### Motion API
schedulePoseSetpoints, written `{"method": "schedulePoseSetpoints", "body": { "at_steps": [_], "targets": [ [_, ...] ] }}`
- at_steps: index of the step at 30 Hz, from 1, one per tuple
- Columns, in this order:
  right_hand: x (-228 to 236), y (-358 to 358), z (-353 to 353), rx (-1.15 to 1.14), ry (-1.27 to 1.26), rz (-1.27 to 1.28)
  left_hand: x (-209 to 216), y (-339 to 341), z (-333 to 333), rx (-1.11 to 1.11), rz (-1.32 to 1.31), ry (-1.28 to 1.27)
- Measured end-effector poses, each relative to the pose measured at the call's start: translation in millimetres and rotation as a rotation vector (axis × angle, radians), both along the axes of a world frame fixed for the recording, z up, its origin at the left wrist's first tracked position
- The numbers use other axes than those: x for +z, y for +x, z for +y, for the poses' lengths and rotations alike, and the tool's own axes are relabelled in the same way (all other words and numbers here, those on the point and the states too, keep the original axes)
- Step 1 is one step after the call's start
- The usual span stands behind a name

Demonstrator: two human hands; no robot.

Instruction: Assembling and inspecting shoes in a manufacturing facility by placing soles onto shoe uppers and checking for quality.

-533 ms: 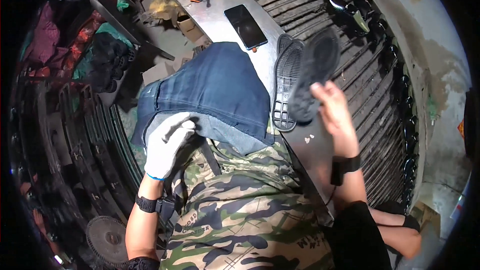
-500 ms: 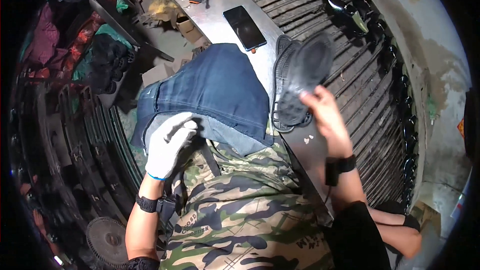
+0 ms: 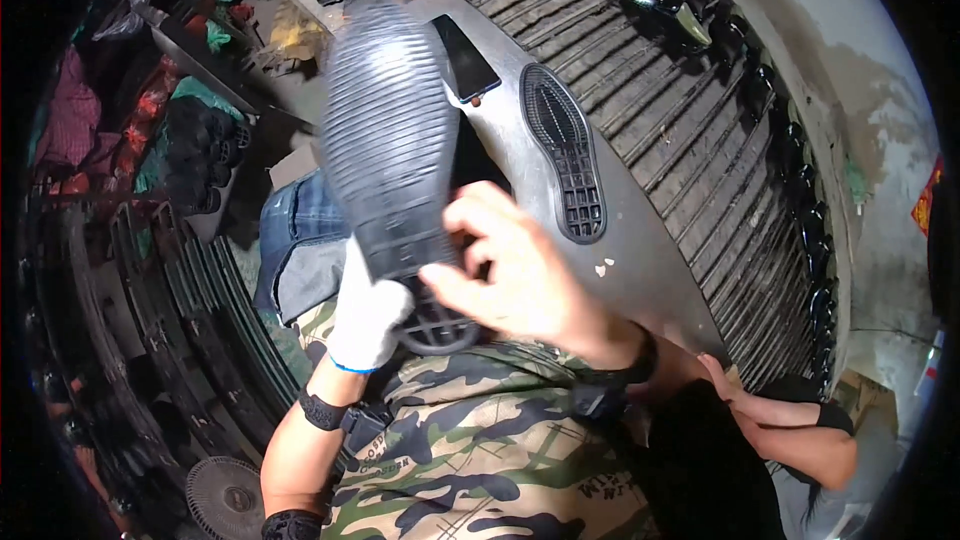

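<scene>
A black rubber shoe sole (image 3: 390, 130) is raised in front of me, its ridged face turned up. My left hand (image 3: 368, 315), in a white glove, is shut on its lower end, the thumb across the edge and the other fingers hidden behind. Beside that sole's right edge is my bare right hand (image 3: 515, 275); its fingers are half curled and apart, the thumb at the edge. Whether they touch the sole I cannot tell. A second black shoe sole (image 3: 565, 155), with a gridded face, lies on the metal bench (image 3: 640, 250).
Blue denim (image 3: 300, 230) covers my lap, partly behind the raised sole. A phone (image 3: 465, 58) rests on the bench. Right of it runs a slatted rack (image 3: 700, 160) with dark shoes along its far side. Another person's arm (image 3: 790, 430) shows at lower right. A round fan (image 3: 225, 495) stands at lower left.
One sole has come off the bench and over to the left, into my gloved hand. My right hand has moved left from the bench to the sole's edge and loosened its grip.
</scene>
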State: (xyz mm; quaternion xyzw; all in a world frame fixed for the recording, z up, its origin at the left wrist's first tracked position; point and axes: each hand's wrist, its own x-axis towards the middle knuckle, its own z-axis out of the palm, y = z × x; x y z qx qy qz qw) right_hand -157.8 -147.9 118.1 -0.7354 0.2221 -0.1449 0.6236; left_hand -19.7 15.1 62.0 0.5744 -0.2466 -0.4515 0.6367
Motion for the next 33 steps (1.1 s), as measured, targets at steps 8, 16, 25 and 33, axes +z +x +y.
{"method": "schedulePoseSetpoints", "body": {
  "at_steps": [8, 16, 25, 33],
  "targets": [
    [-34.9, 21.6, -24.8, 0.057, -0.116, -0.069, 15.1, 22.0, 39.2, 0.37, 0.262, -0.007],
    [-140.9, -93.8, -115.2, -0.404, -0.603, 0.691, -7.0, 71.9, 131.6, 0.66, 0.459, -0.23],
    [-66.4, -57.1, -95.2, -0.643, 0.313, 0.113, -53.1, 131.3, 197.8, 0.953, 0.584, -0.318],
    [-66.7, 22.6, -50.7, -0.341, 0.303, 0.039, -109.7, 279.0, 178.5, 1.004, 0.344, -0.371]
  ]
}}
